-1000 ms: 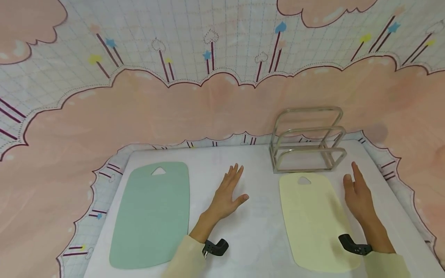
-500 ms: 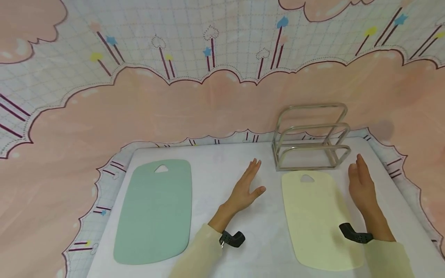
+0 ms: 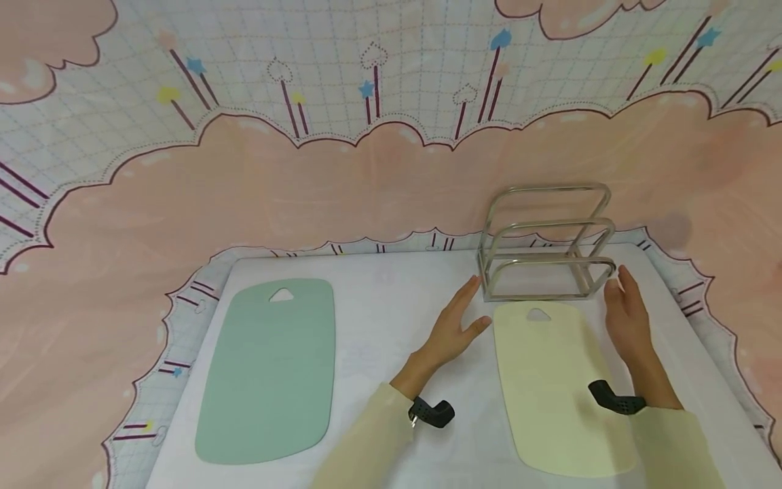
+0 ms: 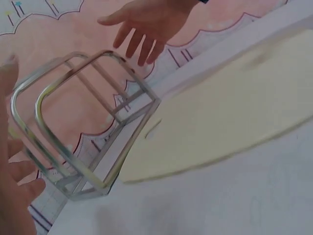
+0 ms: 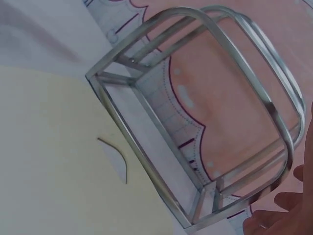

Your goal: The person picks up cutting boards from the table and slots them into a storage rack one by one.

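Head view: we are seeing the metal rack [image 3: 548, 260] standing upright right of centre in the frame, near the far edge of the white table [image 3: 379, 299]. It is sitting between the two sets of fingertips: the left hand [image 3: 451, 334] is pointing up and right toward its left end, the right hand [image 3: 629, 319] is hovering just beside its right end. The rack's long axis is running left to right across the frame, roughly from one hand to the other. We are judging the hands about equally near; contact at either end we are not able to tell.

Fingers: both hands are holding nothing. The left fingers are extending nearly straight and close together, thumb standing apart; in the left wrist view the right fingers are spreading slightly, with gaps between them.

Rack appearance: three round-cornered loops are rising from a rectangular base, lowest in front, tallest behind. The bars are showing a shiny silver finish in the wrist views.

Below it in the frame, a pale yellow board [image 3: 559, 387] is lying flat, its holed end just beside the front bar.
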Demonstrator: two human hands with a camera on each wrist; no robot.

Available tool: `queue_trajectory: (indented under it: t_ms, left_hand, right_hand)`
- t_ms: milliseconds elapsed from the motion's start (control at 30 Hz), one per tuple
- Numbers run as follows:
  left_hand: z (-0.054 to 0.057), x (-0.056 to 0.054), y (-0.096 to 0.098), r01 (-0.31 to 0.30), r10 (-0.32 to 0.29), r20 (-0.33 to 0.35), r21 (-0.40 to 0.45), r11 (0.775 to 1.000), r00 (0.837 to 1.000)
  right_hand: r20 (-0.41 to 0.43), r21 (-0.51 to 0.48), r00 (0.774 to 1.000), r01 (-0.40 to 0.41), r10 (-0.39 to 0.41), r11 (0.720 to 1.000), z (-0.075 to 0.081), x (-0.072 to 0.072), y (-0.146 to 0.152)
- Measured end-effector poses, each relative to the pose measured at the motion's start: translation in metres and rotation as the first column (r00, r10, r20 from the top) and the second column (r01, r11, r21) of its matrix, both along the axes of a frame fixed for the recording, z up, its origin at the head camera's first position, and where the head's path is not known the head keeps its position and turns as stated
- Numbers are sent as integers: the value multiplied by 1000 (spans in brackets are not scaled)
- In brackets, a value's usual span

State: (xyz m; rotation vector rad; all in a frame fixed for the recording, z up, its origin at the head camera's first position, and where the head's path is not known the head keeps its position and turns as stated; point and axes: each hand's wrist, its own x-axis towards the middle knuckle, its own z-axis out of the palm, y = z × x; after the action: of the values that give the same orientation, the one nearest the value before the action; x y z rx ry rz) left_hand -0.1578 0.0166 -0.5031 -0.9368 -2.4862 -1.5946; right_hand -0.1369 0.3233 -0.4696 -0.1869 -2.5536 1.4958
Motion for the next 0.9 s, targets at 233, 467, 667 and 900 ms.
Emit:
queue_trajectory:
  t_ms: [233, 467, 667, 900]
  left_hand:
    - [7, -13, 22, -43, 48, -75, 68, 997, 996]
    - [10, -18, 42, -96, 76, -166, -122, 988, 983]
    - [9, -22, 50, -111, 105, -44, -148, 983, 993]
    - [7, -25, 48, -126, 130, 27, -111, 986, 991]
  right_hand:
    - [3, -26, 1000, 28, -28, 999, -4, -9, 1]
    - [22, -59, 996, 90, -89, 994, -5, -14, -5]
    - [54, -83, 984, 171, -167, 982, -10, -14, -11]
    - [46, -57, 979, 202, -200, 978, -15, -16, -14]
